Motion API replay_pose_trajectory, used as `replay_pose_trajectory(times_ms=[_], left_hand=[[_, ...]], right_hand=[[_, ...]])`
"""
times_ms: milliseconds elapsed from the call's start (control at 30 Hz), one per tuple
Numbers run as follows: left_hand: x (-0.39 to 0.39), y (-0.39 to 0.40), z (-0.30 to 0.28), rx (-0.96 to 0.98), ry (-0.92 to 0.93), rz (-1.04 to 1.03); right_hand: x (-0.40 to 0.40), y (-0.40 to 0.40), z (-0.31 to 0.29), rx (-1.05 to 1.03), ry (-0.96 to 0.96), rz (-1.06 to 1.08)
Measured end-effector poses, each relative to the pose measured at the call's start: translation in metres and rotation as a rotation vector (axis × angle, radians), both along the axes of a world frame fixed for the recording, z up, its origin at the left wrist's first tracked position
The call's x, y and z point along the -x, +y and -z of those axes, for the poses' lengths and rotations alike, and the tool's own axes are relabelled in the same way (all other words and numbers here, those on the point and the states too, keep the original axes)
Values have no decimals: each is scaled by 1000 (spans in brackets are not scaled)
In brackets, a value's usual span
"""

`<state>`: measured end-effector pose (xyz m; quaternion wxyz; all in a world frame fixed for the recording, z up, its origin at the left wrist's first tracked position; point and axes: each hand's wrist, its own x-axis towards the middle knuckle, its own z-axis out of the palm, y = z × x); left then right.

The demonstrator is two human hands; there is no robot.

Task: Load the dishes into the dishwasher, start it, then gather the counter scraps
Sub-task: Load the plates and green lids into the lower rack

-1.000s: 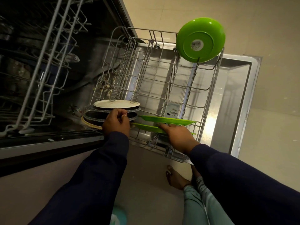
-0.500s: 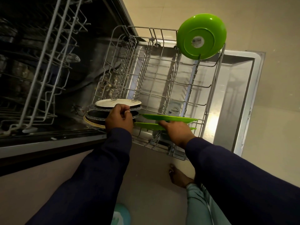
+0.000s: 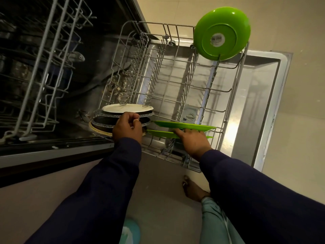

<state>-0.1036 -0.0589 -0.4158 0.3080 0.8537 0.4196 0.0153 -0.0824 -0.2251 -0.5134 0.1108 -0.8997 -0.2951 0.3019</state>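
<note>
The lower rack [image 3: 230, 101] is pulled out over the open dishwasher door [image 3: 260, 106]. At its near left stand a white plate [image 3: 126, 108] and dark speckled-rim plates [image 3: 105, 122], edge-on to me. My left hand [image 3: 127, 128] grips the rim of a dark plate, fingers curled over it. To the right stand two flat green plates [image 3: 186, 125]. My right hand [image 3: 193, 141] holds the nearer green plate [image 3: 158, 133] by its rim, index finger lying between the two. A green bowl [image 3: 221, 32] stands on edge at the rack's far right corner.
The white upper rack [image 3: 44, 71] juts out at the left, above the dark tub. Food bits lie around the filter [image 3: 117, 88]. The detergent dispenser [image 3: 189, 117] shows through the rack wires. My bare foot [image 3: 193, 189] is on the floor by the door, and a teal object [image 3: 130, 231] lies below.
Both hands stay on the same plates, barely shifted. The view has tilted slightly, so the rack and the green bowl sit a little higher in the picture.
</note>
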Motion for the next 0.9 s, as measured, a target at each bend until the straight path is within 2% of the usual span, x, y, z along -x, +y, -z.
replay_pose_trajectory(times_ms=[133,333,500,567,733,833,900], left_hand=[[-3,4,-4,-33,-7,12],[-5,10,-16,-48,10,-4],[-10,-1,-26,-58,123,69],[6,7,-110,-109,73,12],[-19,-9,-135,-104,83,111],[-14,-13,-214,-166,-21,77],[-5,-13,-261,-191,-154,64]], right_hand=[[-3,-4,1,45,47,23],[2,-14,-7,-24,2,36],[-9,-16,-17,1,52,69],[-18,-6,-100,-32,21,-18],[-42,1,-132,-101,41,30],[-49,19,-221,-273,-18,-8],[-49,35,-277,-391,-61,-49]])
